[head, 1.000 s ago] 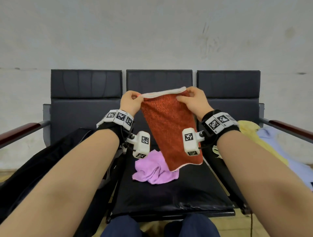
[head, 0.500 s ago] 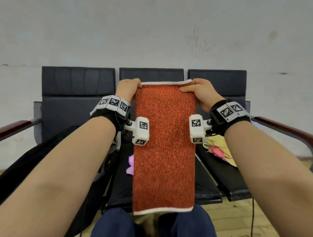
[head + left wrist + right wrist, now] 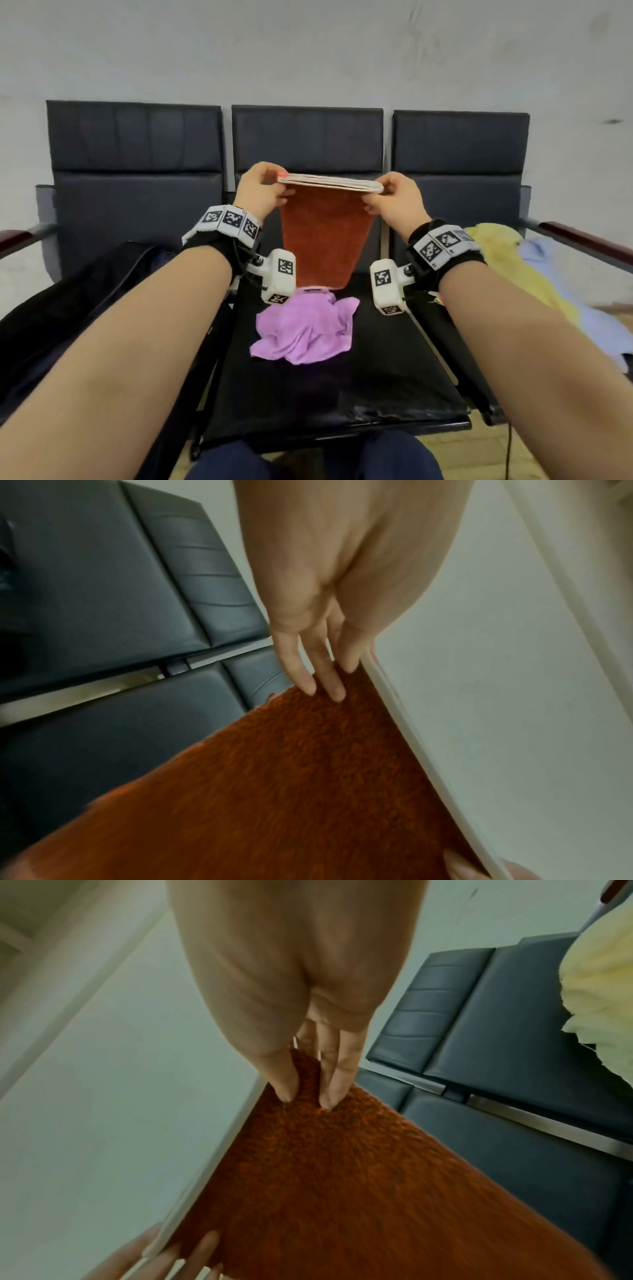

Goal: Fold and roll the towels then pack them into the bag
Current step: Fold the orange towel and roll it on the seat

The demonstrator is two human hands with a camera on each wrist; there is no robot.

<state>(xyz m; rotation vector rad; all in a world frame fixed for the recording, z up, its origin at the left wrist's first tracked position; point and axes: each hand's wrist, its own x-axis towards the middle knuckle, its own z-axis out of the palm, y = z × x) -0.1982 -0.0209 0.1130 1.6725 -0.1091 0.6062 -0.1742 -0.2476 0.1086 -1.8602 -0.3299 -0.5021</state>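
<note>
You are holding an orange towel (image 3: 325, 236) up in front of the middle seat (image 3: 342, 387) of a three-seat black bench, your left hand (image 3: 258, 192) pinching its upper left corner and your right hand (image 3: 397, 198) pinching the upper right. The white-edged top hems are lying doubled together between your hands, and the cloth is hanging folded in half, its lower fold just above a crumpled purple towel (image 3: 305, 330) that is lying on the seat. Both wrist views are showing fingers (image 3: 325, 680) pressed against the orange pile near the white border. A black bag (image 3: 68, 308) is resting on the left seat; a yellow towel (image 3: 507, 260) and a pale blue towel (image 3: 548, 260) are lying on the right seat.
</note>
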